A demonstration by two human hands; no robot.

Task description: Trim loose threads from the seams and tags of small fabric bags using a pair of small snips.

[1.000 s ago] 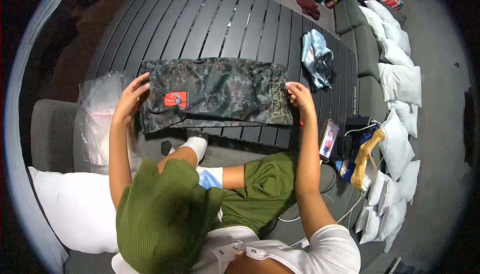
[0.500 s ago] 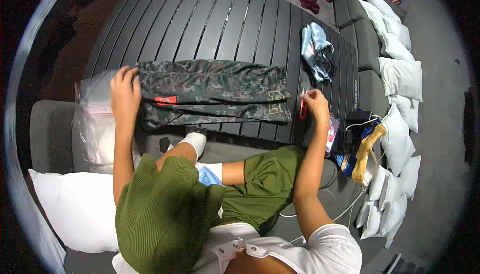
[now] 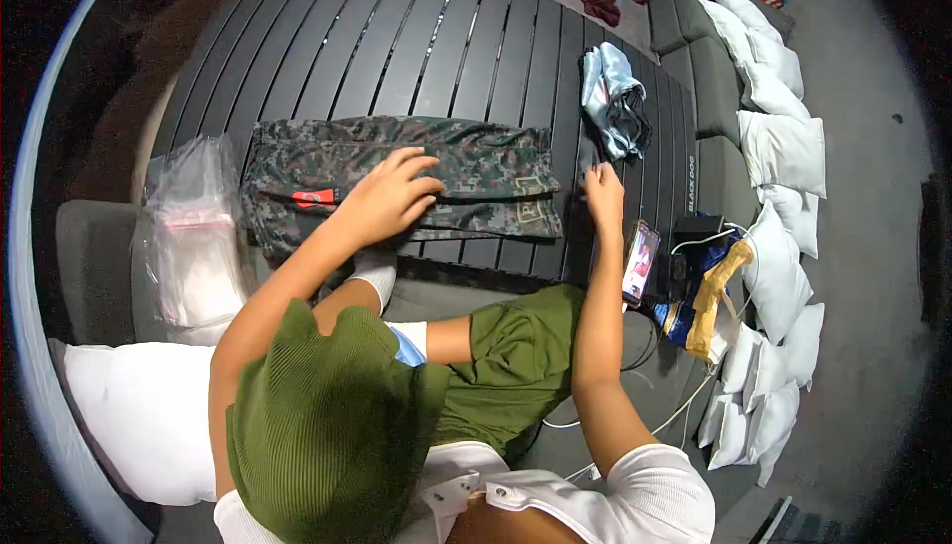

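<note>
Folded camouflage pants [image 3: 466,152] lie flat across the slatted black table, with a red tag [image 3: 314,198] near their left part. My left hand [image 3: 392,197] rests on the middle of the pants, fingers spread, holding nothing visible. To the right of the pants, my right hand [image 3: 603,192] is closed over the table, fingers pinched together. What it holds is hidden or too small to name. Beyond it lies a bundled light-blue and black satiny garment [image 3: 615,98].
Clear plastic bags [image 3: 196,261] lie at the left on a grey seat. Near my right forearm are a phone [image 3: 641,261], cables, and a blue and yellow package [image 3: 722,291]. White pillows [image 3: 783,154] line the right side; another white pillow [image 3: 139,420] sits at lower left.
My left hand has moved right, from the pants' left end onto their middle. The right hand has closed, and the small red pointed tool beside it no longer shows.
</note>
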